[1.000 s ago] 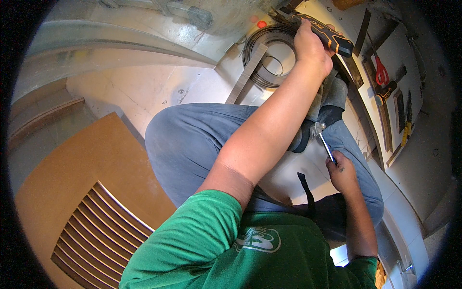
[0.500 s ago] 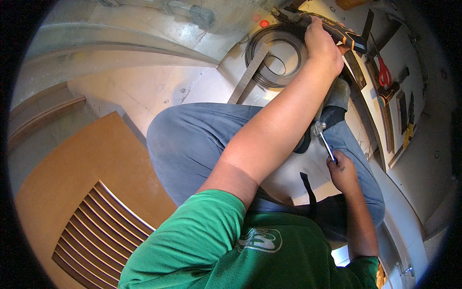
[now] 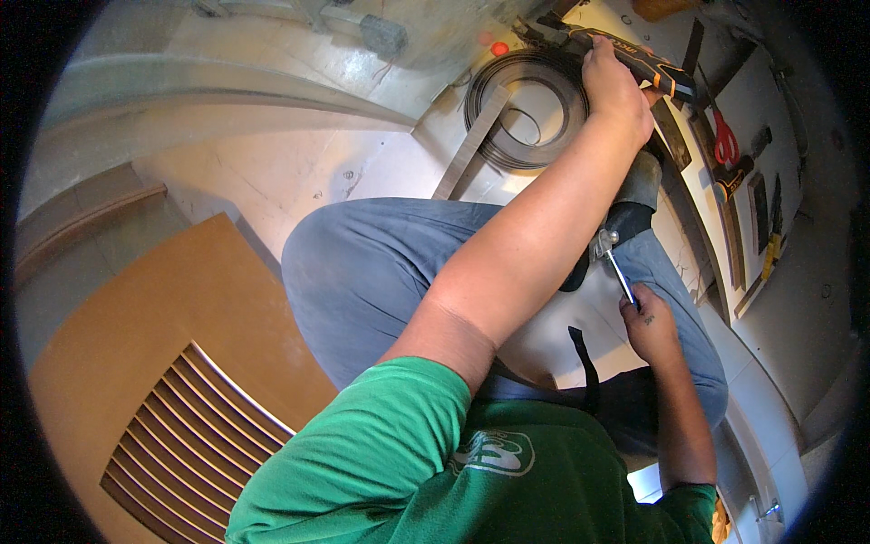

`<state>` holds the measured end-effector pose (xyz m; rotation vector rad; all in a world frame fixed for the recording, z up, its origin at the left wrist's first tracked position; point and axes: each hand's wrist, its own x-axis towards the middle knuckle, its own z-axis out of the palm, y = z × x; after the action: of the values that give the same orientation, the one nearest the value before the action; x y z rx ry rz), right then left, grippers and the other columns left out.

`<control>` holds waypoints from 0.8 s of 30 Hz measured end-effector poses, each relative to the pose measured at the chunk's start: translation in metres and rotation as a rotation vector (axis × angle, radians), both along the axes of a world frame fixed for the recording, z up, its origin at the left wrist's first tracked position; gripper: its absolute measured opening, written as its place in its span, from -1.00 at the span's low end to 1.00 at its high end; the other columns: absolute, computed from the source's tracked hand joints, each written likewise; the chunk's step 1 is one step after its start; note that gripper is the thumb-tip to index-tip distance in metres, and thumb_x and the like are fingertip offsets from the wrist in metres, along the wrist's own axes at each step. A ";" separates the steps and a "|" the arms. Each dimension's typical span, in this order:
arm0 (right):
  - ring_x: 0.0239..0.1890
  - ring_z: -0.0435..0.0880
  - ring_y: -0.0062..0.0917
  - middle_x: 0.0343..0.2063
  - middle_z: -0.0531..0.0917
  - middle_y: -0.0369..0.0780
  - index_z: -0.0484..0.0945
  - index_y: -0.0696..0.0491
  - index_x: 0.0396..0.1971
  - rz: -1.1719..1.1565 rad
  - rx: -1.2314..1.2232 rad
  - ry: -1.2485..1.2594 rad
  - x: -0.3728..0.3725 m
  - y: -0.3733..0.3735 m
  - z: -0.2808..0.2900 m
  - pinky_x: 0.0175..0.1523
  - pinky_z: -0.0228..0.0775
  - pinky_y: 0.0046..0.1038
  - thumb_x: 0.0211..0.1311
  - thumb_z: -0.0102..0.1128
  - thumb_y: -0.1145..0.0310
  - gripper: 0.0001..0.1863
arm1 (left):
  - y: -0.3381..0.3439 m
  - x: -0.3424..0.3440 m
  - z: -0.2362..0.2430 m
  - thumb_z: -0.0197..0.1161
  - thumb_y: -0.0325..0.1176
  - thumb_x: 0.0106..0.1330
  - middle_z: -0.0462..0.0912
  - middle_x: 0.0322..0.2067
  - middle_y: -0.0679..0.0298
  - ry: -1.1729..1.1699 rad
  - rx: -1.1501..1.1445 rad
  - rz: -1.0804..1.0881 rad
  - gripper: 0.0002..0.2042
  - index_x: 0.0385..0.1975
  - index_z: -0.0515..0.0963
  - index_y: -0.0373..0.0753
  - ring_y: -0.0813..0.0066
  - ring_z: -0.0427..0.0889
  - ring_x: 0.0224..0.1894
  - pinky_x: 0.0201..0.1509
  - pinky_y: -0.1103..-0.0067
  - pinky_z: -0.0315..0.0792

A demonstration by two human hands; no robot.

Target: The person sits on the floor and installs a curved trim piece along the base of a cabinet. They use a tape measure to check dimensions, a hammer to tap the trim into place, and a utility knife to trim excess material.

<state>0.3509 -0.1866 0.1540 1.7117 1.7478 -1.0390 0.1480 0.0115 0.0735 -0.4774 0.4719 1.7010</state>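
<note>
My left hand (image 3: pixel 616 86) reaches to the upper right, its fingers wrapped round a long black power tool (image 3: pixel 639 65) with orange lines. What kind of power tool it is, I cannot tell. Lower down, beside my bent leg, my right hand (image 3: pixel 651 328) is closed round the handle of a small hammer (image 3: pixel 620 272). The hammer's shiny metal head points away from me, close to my dark shoe. Just left of my left wrist lies a coil of thin grey-brown strip (image 3: pixel 485 122), with one strip end reaching toward my knee.
Red-handled scissors (image 3: pixel 725 140), an orange-and-black tube-shaped tool (image 3: pixel 730 179) and a yellow-handled tool (image 3: pixel 771 254) lie at the right among dark strips. A brown panel (image 3: pixel 181 290) with a slatted opening stands at lower left. A small red thing (image 3: pixel 498 49) sits beyond the coil.
The whole view has shifted slightly. Both hands keep their grips, the left on the power tool and the right on the hammer.
</note>
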 end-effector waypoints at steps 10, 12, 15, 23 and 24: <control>-0.21 0.66 0.08 -0.31 0.65 0.13 0.58 0.14 -0.09 -0.005 0.038 0.086 0.002 -0.002 -0.004 -0.09 0.48 -0.09 0.28 0.19 0.38 -0.75 | 0.007 0.007 -0.006 -0.17 0.00 0.58 0.54 -0.14 0.23 0.013 0.044 0.012 -0.69 0.01 0.34 -0.07 0.32 0.57 -0.14 -0.20 0.12 0.54; -0.22 0.65 0.08 -0.33 0.65 0.13 0.58 0.15 -0.12 -0.014 0.067 0.125 0.002 -0.001 -0.006 -0.11 0.47 -0.08 0.29 0.19 0.38 -0.77 | 0.009 0.009 -0.010 -0.17 0.01 0.58 0.54 -0.13 0.24 0.005 0.038 0.012 -0.69 0.02 0.33 -0.06 0.33 0.56 -0.12 -0.19 0.11 0.54; -0.25 0.64 0.09 -0.35 0.63 0.13 0.56 0.16 -0.19 -0.005 0.099 0.163 -0.001 0.002 -0.007 -0.15 0.45 -0.08 0.29 0.19 0.38 -0.82 | 0.012 0.012 -0.013 -0.17 0.02 0.58 0.53 -0.13 0.24 -0.012 0.038 0.027 -0.68 0.03 0.33 -0.06 0.34 0.55 -0.11 -0.19 0.10 0.53; -0.36 0.60 0.05 -0.43 0.60 0.09 0.52 0.15 -0.27 0.021 0.152 0.246 -0.022 0.018 -0.007 -0.24 0.43 -0.14 0.31 0.19 0.39 -0.86 | 0.009 0.010 0.001 -0.13 -0.02 0.57 0.56 -0.16 0.18 -0.049 -0.076 0.030 -0.68 -0.02 0.37 -0.13 0.31 0.58 -0.16 -0.19 0.20 0.54; -0.35 0.61 0.11 -0.44 0.61 0.11 0.51 0.14 -0.29 0.027 0.177 0.257 -0.026 0.020 -0.009 -0.26 0.42 -0.10 0.31 0.19 0.38 -0.86 | 0.010 0.007 0.003 -0.09 -0.05 0.56 0.56 -0.15 0.14 -0.050 -0.108 0.004 -0.67 -0.02 0.41 -0.19 0.26 0.58 -0.15 -0.14 0.22 0.55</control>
<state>0.3254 -0.1664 0.1448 1.7145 2.0728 -1.1660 0.1550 0.0219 0.0766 -0.5982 0.5286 1.6697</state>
